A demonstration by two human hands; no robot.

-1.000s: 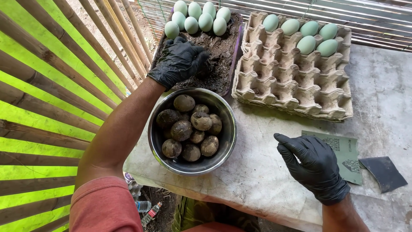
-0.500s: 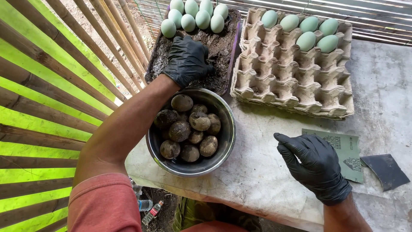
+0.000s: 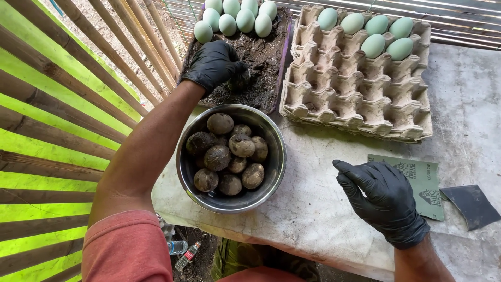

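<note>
your right hand (image 3: 386,201) rests nearest you on the bench (image 3: 323,209), fingers loosely spread and holding nothing, beside a green sheet of sandpaper (image 3: 417,180). further out, the steel bowl (image 3: 230,156) holds mud-coated eggs, which look slick and thin-shelled, so cradle each around its middle. beyond it your left hand (image 3: 214,65) is curled over a mud-covered egg (image 3: 239,79) in the tray of dark mud (image 3: 261,57); it is probably slippery and fragile, so grip lightly with all fingertips. farthest away stand clean pale green eggs (image 3: 236,18) and the cardboard egg carton (image 3: 360,78).
</note>
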